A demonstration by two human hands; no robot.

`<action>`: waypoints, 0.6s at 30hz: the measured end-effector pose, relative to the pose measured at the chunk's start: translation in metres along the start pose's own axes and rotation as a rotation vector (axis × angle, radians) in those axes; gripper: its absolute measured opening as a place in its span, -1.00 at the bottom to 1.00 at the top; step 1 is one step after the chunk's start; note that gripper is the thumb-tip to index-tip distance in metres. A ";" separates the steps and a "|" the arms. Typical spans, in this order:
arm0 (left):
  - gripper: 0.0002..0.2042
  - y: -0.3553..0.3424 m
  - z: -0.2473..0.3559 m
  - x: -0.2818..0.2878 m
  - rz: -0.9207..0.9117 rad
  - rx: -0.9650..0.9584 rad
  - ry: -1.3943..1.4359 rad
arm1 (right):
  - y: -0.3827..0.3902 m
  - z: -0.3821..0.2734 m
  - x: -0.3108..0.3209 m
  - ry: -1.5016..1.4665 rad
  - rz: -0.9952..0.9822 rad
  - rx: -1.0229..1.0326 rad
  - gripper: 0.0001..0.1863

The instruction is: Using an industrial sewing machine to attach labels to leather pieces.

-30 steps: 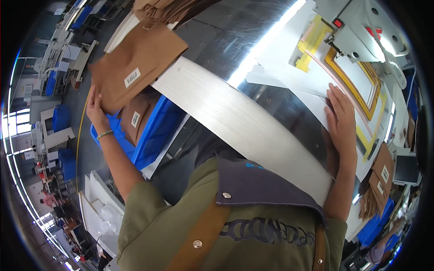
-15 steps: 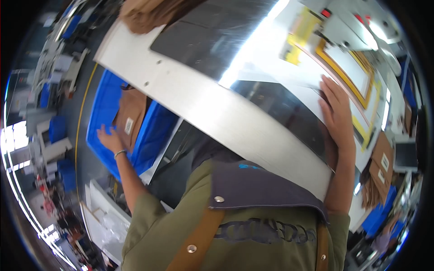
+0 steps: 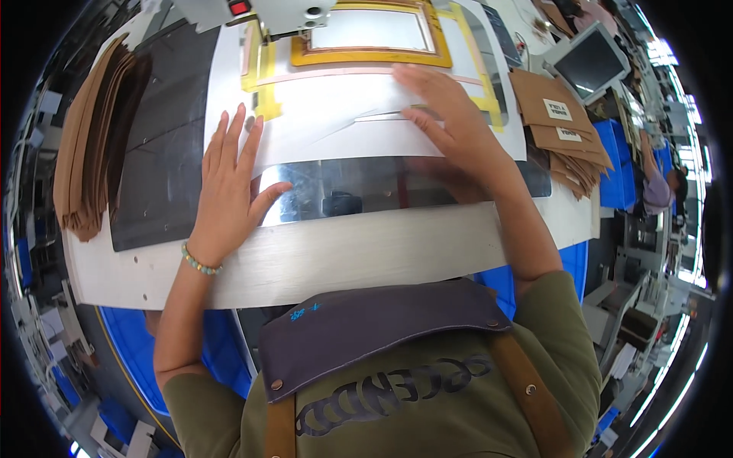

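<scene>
My left hand [image 3: 227, 187], wearing a beaded bracelet, is open with its fingers spread over the left edge of a white sheet [image 3: 298, 137]. To the right, my right hand [image 3: 450, 118] hovers over or rests on the sheet, fingers extended and slightly blurred, thumb apart. Beside its thumb lies a thin, pointed metallic tool [image 3: 374, 117]; its kind is unclear, and I see no grip on it. Just beyond the fingers is a yellow-edged rectangular frame [image 3: 372, 58] with a pink strip [image 3: 343, 74] along its near side.
A white machine head [image 3: 286, 15] overhangs the far side. Folded brown pieces [image 3: 88, 145] stand at the left; labelled brown pieces [image 3: 553, 114] are stacked at the right. Blue bins [image 3: 134, 343] sit below the metal table edge [image 3: 359, 248]. A monitor [image 3: 592, 65] is at the far right.
My left hand has left the brown labelled piece in the blue bin and come up to the table. My view has swung right to face the machine; the right hand stays over the sheet.
</scene>
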State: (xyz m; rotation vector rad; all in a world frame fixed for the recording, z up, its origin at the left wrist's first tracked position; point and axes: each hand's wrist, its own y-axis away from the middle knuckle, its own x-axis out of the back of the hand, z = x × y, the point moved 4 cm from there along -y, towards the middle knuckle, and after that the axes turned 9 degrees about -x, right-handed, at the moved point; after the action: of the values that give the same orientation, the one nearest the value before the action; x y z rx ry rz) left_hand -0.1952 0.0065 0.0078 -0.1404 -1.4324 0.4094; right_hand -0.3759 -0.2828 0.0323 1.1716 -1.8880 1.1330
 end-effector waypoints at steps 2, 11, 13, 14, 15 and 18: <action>-0.09 -0.013 -0.012 -0.016 -0.061 -0.046 0.065 | 0.011 0.017 0.007 -0.077 0.009 -0.125 -0.46; -0.21 -0.100 -0.001 -0.052 -0.071 -0.355 0.181 | 0.024 0.016 -0.023 -0.084 0.003 -0.259 -0.32; -0.24 -0.118 0.007 -0.063 -0.041 -0.382 0.179 | 0.023 0.013 -0.026 -0.037 0.014 -0.218 -0.32; -0.27 -0.127 0.012 -0.067 0.010 -0.349 0.217 | 0.024 0.012 -0.027 -0.015 0.030 -0.211 -0.35; -0.30 -0.134 0.016 -0.070 0.060 -0.319 0.257 | 0.024 0.013 -0.026 0.007 0.046 -0.208 -0.37; -0.32 -0.146 0.025 -0.072 0.116 -0.344 0.353 | 0.026 0.015 -0.023 -0.023 0.039 -0.205 -0.42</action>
State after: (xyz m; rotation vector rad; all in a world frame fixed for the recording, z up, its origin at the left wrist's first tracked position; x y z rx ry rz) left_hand -0.1982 -0.1578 -0.0062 -0.5499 -1.1368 0.2150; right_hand -0.3912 -0.2818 -0.0019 1.0422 -1.9994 0.9235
